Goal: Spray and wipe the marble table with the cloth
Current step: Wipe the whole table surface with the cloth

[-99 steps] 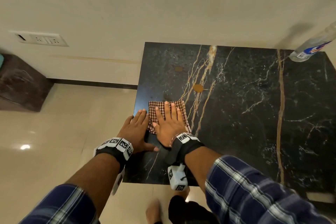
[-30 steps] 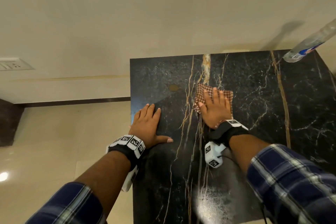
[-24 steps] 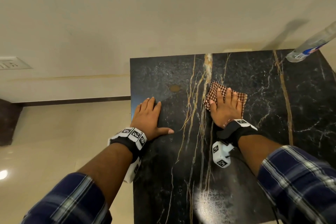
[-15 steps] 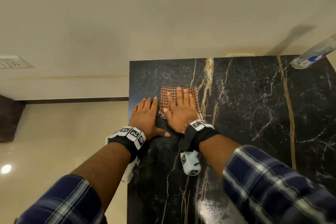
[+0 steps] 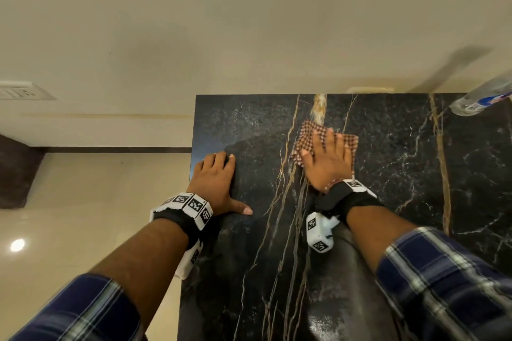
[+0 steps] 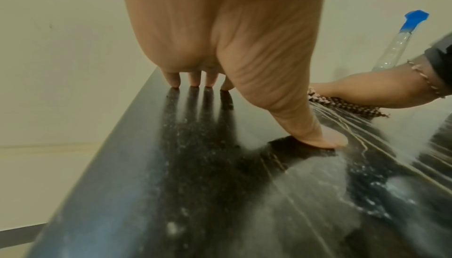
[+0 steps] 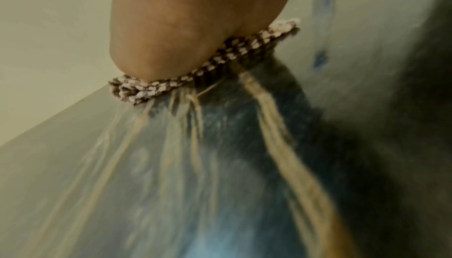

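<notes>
Cloth (image 5: 324, 138): brown-and-white checked, folded flat, lying on the counter under the right hand; its far and side edges stick out past the fingers. In the right wrist view its near edge (image 7: 195, 76) is pinned beneath the heel of the palm.
Right hand (image 5: 328, 162): palm down, fingers straight and spread, pressing flat on the cloth; nothing curled round it. That wrist view is blurred.
Left hand (image 5: 214, 184): palm down on bare counter at the edge on its outer side, well apart from the cloth. Fingers straight and close together, thumb stretched out toward the right hand. In the left wrist view the four fingertips (image 6: 193, 82) and the thumb tip touch the stone while the palm arches above it; holds nothing.
Counter (image 5: 401, 174): black marble with gold and white veins; gold veins run between the two hands and under the cloth. Glossy patch with pale speckles shows on the surface nearer the person than the right wrist.
Spray bottle (image 5: 482, 99): clear, blue-and-white label, standing at the far corner beyond and outward of the right hand, well apart from both hands; blue top (image 6: 413, 18) visible in the left wrist view.
Wall (image 5: 249, 22): plain cream, directly beyond the fingertips of both hands.
Sleeves: dark blue plaid on both forearms.
</notes>
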